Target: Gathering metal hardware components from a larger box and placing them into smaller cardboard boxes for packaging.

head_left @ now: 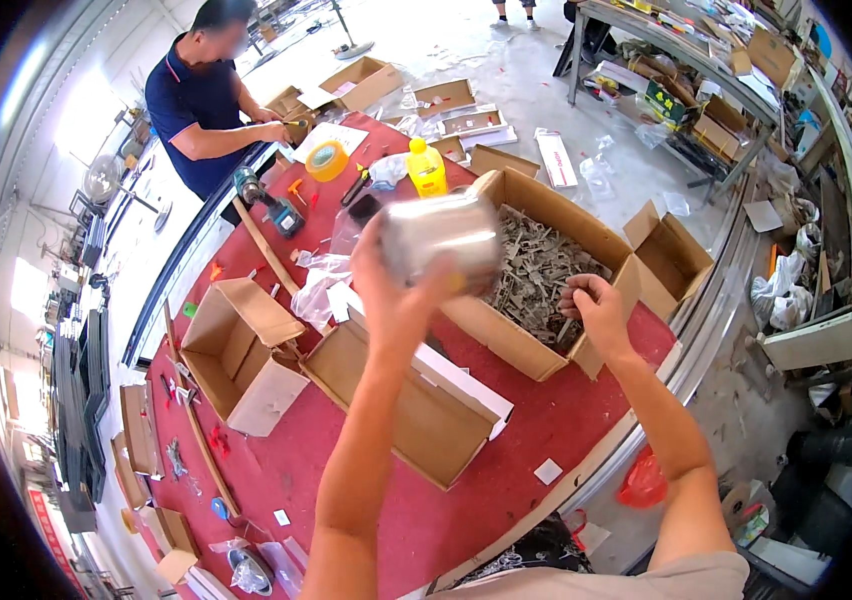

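Left hand [396, 292] gripping shiny metal cylinder [446, 235], held up at open carton's [506, 338] left side. Likely stiff, slick; weight unclear. Best held mid-barrel, 2 hands if heavy. Right hand [598, 310] curled at carton; can't tell if loaded.

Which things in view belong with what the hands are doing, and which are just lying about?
In use:
- shiny metal cylinder, motion-blurred, in the left hand
- cardboard box of small grey pieces, right hand at its edge

Apparently lying about:
- cordless drill
- tape roll
- yellow bottle
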{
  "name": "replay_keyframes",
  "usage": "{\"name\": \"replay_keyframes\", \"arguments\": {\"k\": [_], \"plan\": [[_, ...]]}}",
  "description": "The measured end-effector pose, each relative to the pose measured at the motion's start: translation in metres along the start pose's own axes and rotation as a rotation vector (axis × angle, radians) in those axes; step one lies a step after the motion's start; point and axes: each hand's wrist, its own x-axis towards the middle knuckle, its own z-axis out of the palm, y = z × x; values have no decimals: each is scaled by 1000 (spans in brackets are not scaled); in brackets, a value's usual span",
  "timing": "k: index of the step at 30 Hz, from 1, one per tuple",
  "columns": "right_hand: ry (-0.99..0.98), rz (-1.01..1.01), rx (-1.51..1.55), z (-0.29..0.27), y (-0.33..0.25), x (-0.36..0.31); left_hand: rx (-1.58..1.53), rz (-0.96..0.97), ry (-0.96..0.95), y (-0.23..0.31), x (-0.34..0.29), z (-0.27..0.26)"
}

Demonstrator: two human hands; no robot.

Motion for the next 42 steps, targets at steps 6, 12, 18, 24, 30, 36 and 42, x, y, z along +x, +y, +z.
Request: {"name": "replay_keyframes", "arguments": {"k": [6,12,18,24,30,36,42], "plan": [[-449,-134,-1296,5,11,55,-1029,-819,112,-31,-95,-120],[-511,-54,-1462,74,31,104,-1079,-824,474,4,-163,-156],[-837,-407,-1453,46,38,93,-1284,-769,470,-1,-198,-196],[-1118,-189,-1468,-26,4,67,-1452,-720,433,-2,-228,-219],[-652,-508,-1481,49,-58,0,-1415,-674,483,-3,-272,-262],[-864,-802,-1074,187,-72,-114,-1506,-515,644,-21,-313,-352],[-1112,-837,-1023,331,-37,-230,-1351,-455,891,-53,-404,-541]]}}
